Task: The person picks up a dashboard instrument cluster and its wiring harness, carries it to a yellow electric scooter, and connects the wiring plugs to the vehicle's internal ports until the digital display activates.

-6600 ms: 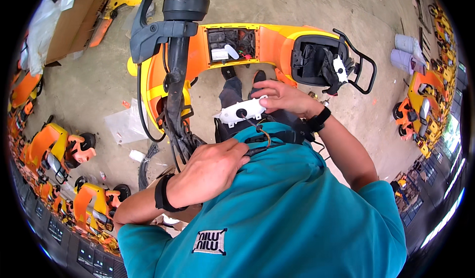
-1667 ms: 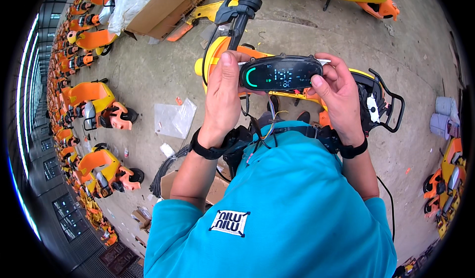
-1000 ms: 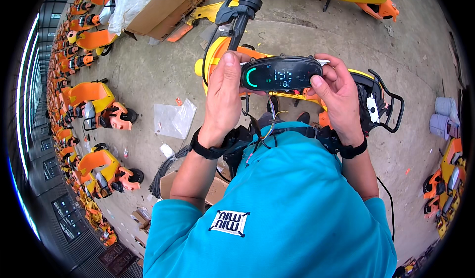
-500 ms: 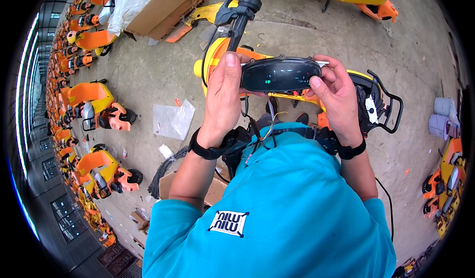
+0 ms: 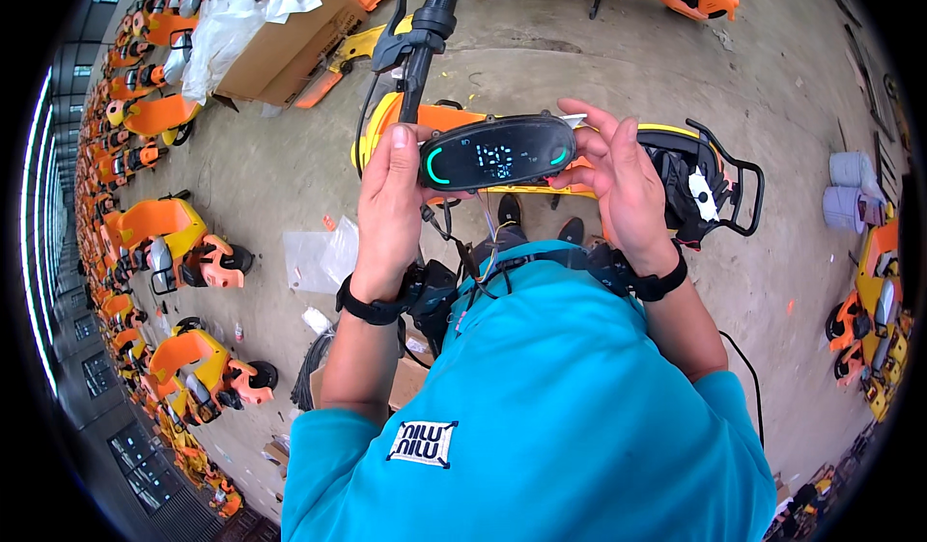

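My left hand [image 5: 389, 204] grips the left end of a black oval scooter dashboard display [image 5: 497, 153], its thumb on the front edge. The display is lit, with white segments and a green arc at each end, and it tilts up to the right. At its right end my right hand [image 5: 632, 194] is open, thumb raised off the face and fingertips beside or against the edge; exact contact is hard to tell. Thin loose wires [image 5: 471, 257] hang below the display. Behind it stands a yellow and orange scooter [image 5: 381, 122] with a black handlebar [image 5: 417, 69].
A large cardboard box [image 5: 280, 59] with white wrapping stands at the far left. Rows of orange and yellow scooters [image 5: 159, 219] line the left side. A clear plastic bag [image 5: 319, 257] lies on the concrete floor. Grey-white rolls [image 5: 848, 190] stand at the right.
The display has shifted left and tilted, its right end now higher. Its screen went from faint marks to bright segments and green arcs. My right thumb has lifted off its face.
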Demonstrator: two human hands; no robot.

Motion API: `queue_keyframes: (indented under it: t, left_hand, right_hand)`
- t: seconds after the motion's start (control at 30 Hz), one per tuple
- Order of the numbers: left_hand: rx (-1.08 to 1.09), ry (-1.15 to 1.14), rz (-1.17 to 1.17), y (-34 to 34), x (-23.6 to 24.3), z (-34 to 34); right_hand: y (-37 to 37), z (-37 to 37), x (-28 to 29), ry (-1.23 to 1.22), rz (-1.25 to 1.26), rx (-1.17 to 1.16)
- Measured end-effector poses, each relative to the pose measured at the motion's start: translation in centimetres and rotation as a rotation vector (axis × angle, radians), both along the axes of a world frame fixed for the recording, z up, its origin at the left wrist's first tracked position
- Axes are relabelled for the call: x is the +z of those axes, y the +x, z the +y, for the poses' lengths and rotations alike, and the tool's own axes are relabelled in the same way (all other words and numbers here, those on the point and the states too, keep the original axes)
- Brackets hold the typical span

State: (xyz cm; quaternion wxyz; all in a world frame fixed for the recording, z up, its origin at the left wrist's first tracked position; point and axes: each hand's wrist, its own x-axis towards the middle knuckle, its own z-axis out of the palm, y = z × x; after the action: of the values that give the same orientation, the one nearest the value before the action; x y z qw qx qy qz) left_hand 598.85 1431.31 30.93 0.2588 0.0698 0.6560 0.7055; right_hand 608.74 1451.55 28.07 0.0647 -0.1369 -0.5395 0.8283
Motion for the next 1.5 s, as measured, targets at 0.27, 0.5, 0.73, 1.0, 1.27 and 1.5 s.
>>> queue_keyframes:
  t: [0.27,0.5,0.73,1.0,1.27,1.5]
  left_hand:
    - [0.000,0.007,0.006,-0.01,0.13,0.18]
    - [-0.017,0.028,0.016,-0.05,-0.19,0.00]
    - [-0.010,0.013,0.015,0.08,-0.21,0.12]
    - [-0.045,0.005,0.026,0.05,-0.24,0.14]
    - [-0.021,-0.036,0.038,0.24,-0.18,0.19]
    - [-0.072,-0.033,0.026,0.47,-0.03,0.00]
  right_hand:
    - [0.08,0.23,-0.03,0.030,-0.002,0.009]
    - [0.15,0.29,-0.14,0.031,-0.004,0.017]
    - [0.14,0.24,-0.14,0.036,-0.012,0.004]
    - [0.27,0.26,-0.36,0.043,-0.014,0.003]
    - [0.44,0.23,-0.35,0.040,-0.012,0.005]
    - [0.56,-0.03,-0.50,0.074,-0.018,-0.023]
